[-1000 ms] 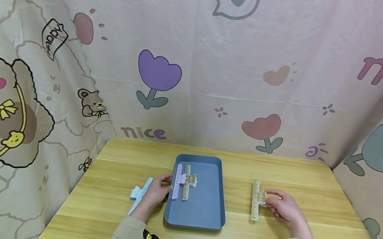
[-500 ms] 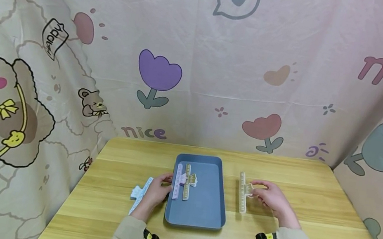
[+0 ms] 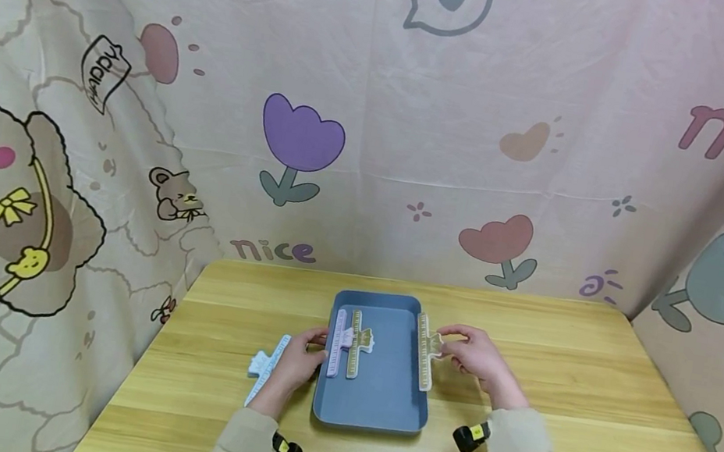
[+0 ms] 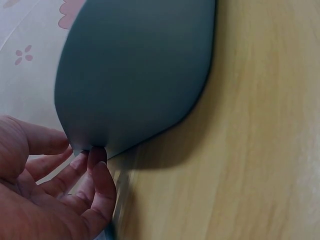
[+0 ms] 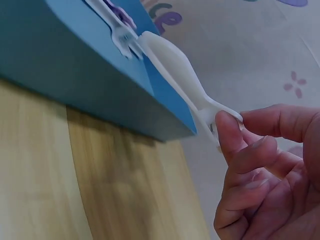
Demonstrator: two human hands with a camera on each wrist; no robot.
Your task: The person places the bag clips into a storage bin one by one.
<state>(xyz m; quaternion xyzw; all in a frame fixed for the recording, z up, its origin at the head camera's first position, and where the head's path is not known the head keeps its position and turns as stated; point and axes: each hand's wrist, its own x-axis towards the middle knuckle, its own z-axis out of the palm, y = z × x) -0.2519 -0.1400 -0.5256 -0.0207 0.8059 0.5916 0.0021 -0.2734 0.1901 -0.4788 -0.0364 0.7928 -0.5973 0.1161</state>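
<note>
In the head view, my left hand [image 3: 296, 362] is at the left side of the blue-grey tray [image 3: 368, 413]; in the left wrist view its bent fingers hold the tray's edge. My right hand [image 3: 479, 358] pinches the handle of a clear yellowish ruler clip [image 3: 424, 358] between thumb and fingertips. That clip hangs over the tray's right rim, tilted slightly. Inside the tray, along its left side, lie a lilac clip [image 3: 336, 344] and a gold-toned clip [image 3: 352, 355]. A light blue clip [image 3: 267, 369] rests on the table left of the tray, partly hidden by my left hand.
The wooden table [image 3: 237, 293] ends at a patterned fabric backdrop [image 3: 391, 223] behind and at both sides. Each wrist wears a small black camera, such as the right one [image 3: 469, 437].
My right hand has carried the yellowish clip left, from the table's right part to over the tray's right rim. The left hand and the tray have stayed in place.
</note>
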